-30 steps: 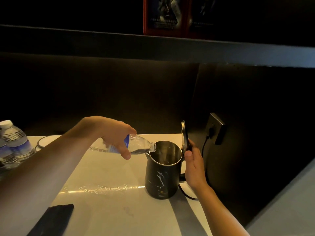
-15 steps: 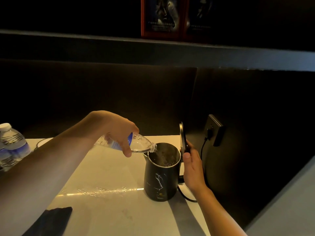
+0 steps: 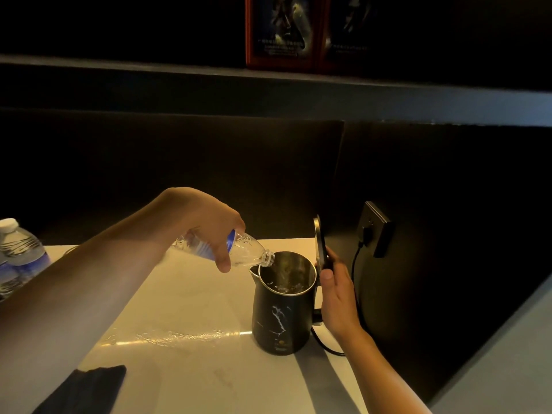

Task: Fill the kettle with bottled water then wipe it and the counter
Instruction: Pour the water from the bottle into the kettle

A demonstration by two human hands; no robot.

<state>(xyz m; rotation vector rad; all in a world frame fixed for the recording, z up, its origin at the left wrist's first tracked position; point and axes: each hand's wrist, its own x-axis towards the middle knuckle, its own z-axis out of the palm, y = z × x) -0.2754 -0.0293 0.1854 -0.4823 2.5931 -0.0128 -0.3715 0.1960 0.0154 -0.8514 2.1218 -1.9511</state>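
Above the kettle's (image 3: 282,306) open mouth, on its spout side, the neck of the water bottle (image 3: 236,254) hangs tilted downward, its opening just over the rim. The left hand (image 3: 206,225) has its grip wrapped closed around the bottle's labelled middle, thumb below and fingers over the top. The bottle's long axis runs from that hand down and rightward to the kettle, so the pour line already points into the steel interior, where water glints at the bottom. On the kettle's handle side the right hand (image 3: 336,289) has its grip closed on the raised lid (image 3: 320,243), holding it upright and clear of the mouth. The kettle stands on the pale counter (image 3: 191,312), its cord (image 3: 355,264) trailing to a wall socket behind it. Left of the kettle, well apart, spare bottles (image 3: 21,252) stand capped; a dark cloth (image 3: 89,389) lies near the counter's front edge. By my judgement the filling is under way, and steepening the tilt about the left wrist is what comes next; wiping is not yet begun.
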